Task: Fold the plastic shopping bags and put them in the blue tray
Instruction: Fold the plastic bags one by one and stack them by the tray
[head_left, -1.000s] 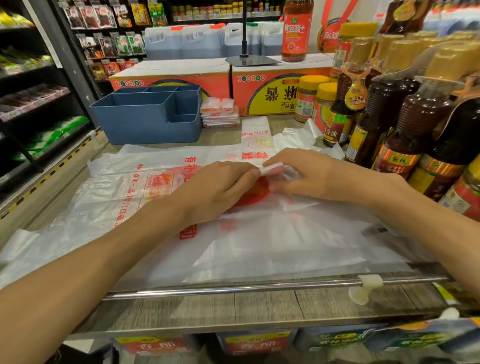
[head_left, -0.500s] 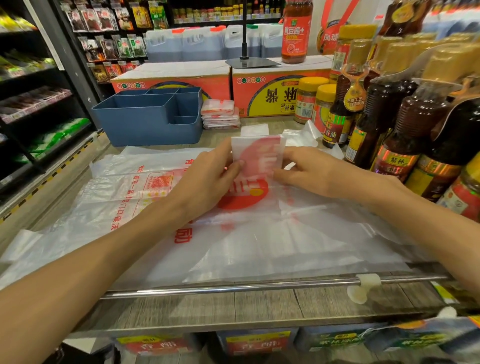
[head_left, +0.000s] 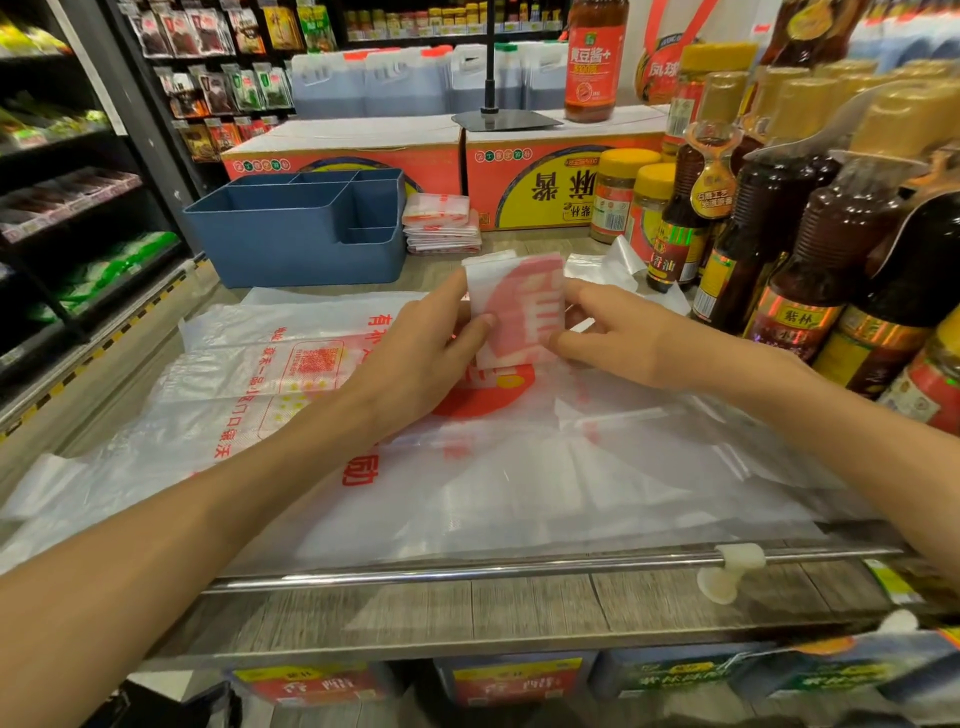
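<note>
Centre of frame, a little above the middle: a folded bag (head_left: 519, 306), now a compact white-and-red rectangle, is held upright between both hands. The left hand (head_left: 426, 358) grips its left edge, thumb across the front face and fingers behind. The right hand (head_left: 618, 338) pinches the right edge with curled fingertips. Holding both edges likely keeps the slippery layers from springing open.

Under the hands, more flat plastic shopping bags (head_left: 322, 426) lie spread across the counter (head_left: 519, 613), red print up. That looks like the working stock, laid flat so each can be creased in turn.

The blue tray (head_left: 296, 234) sits at upper left of centre, well apart from the hands. Its compartments appear empty from here, though the floors are partly hidden. Just to the right of it, touching or nearly so, a stack of folded bags (head_left: 441, 226) rests on the counter, not in the tray.

Sauce bottles (head_left: 810, 249) crowd the right side, close to the right forearm, so a wide swing could knock one. The fold looks finished; transfer to the tray seems next.
</note>
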